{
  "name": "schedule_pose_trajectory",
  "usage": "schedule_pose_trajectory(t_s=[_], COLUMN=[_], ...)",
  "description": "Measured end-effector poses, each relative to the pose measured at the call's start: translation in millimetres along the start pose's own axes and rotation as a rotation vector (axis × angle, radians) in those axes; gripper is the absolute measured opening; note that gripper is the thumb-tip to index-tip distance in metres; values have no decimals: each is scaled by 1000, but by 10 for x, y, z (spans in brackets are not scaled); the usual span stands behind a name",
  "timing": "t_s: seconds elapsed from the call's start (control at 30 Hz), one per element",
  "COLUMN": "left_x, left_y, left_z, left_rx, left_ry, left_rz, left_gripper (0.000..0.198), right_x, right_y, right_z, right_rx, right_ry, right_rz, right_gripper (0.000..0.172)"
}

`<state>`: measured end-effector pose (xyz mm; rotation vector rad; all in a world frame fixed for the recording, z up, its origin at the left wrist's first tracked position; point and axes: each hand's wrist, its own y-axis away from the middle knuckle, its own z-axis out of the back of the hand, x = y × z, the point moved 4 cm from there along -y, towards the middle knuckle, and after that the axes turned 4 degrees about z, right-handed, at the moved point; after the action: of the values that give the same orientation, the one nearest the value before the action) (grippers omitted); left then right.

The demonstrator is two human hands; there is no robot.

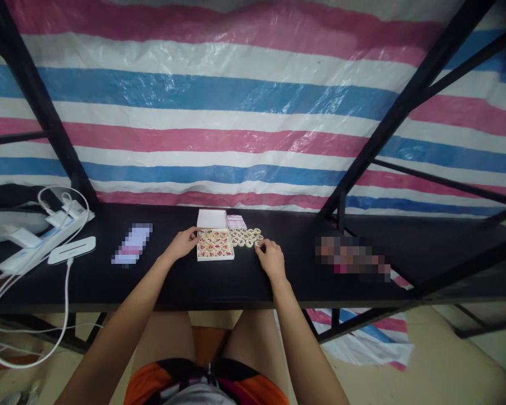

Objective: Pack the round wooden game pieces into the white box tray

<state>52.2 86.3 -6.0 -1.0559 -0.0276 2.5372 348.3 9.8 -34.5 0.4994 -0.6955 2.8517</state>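
Observation:
An open white box (216, 258) holds rows of round Chinese chess pieces with mostly red characters, and a few dark ones in the far row. My left hand (184, 244) grips the box's far left edge, its fingers closed there. To the right of the box lies a group of loose pieces (241, 237) with dark characters. At the near right end of that group, my right hand (272, 259) has thumb and fingertips closed on a Chinese chess piece (257, 244). My fingers partly cover that piece.
A white box lid (211, 218) and a printed paper (236, 221) lie behind the pieces on the black table (185, 287). Further left are a blurred phone-like item (132, 244), a white charging pad (72, 250) and a power strip (46, 241) with cables. Black metal bars (362, 149) flank the table.

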Motion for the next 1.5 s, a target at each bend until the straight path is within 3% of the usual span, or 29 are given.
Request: schedule_pose_trajectory(t_s=[0.57,0.77,0.87,1.0,1.23,1.37,1.5], left_x=[6,-1,-2,8,12,4,21], left_y=[-20,-25,-26,-27,-26,-19,-26], left_z=[-11,-2,-3,-13,-18,-11,-15], left_rx=[20,22,13,14,13,2,8], left_ry=[-22,-26,-28,-21,1,-4,-8], left_rz=[8,23,15,12,25,28,17], left_gripper=[44,45,45,44,43,42,42], right_x=[-37,5,226,787,1540,1681,1506], right_y=[-3,10,23,-27,-300,-326,-360], right_z=[-40,29,95,103,-143,-268,-110], right_rx=[41,-84,-128,40,287,292,203], right_ry=[-118,-186,-169,-142,45,111,4], right_rz=[59,35,145,475,614,577,555], right_gripper=[20,28,28,29,26,22,21])
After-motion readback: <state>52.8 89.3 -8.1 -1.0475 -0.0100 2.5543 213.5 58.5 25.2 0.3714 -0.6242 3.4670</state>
